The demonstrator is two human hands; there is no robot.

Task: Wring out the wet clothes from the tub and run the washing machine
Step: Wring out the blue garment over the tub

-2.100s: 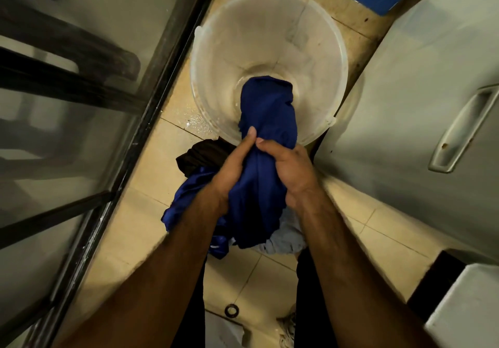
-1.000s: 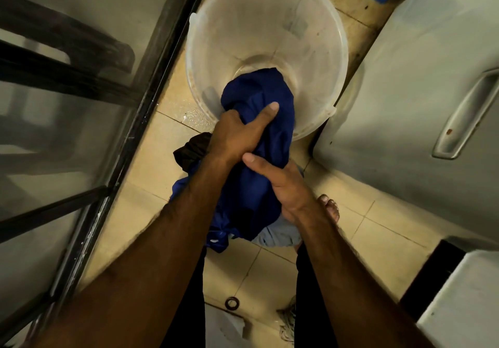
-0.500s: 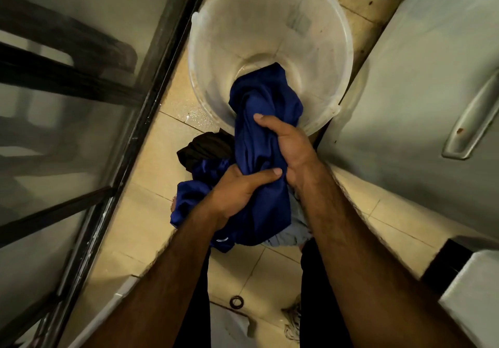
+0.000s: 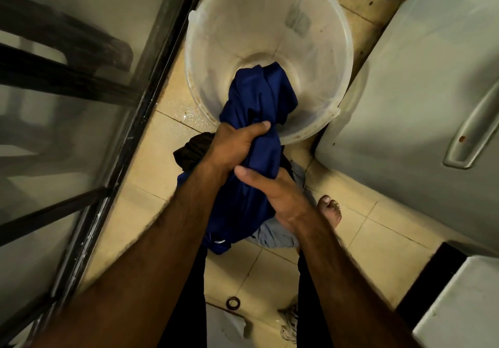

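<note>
Step in hand: wringing, judged mid-twist; machine not yet run.
- Left hand (image 4: 237, 146): curled tight round upper part of cloth (image 4: 259, 96), thumb across fabric, at near rim of tub (image 4: 216, 50).
- Cloth: blue, bunched; top end over tub interior, tail hanging between forearms toward pile (image 4: 278, 237) on floor.
- Right hand (image 4: 272, 193): grips cloth just below left hand, fingers wrapped under.
- Next, likely: twist hands in opposite directions, drip into tub, then drop cloth on pile.
- Appliance (image 4: 418, 77) at right: cannot tell if washer.

We're squeezing between door (image 4: 81, 131) left, appliance (image 4: 418, 91) right; tub (image 4: 229, 37) blocking ahead, clothes pile (image 4: 190, 152) crowding floor (image 4: 378, 239) beneath us.
</note>
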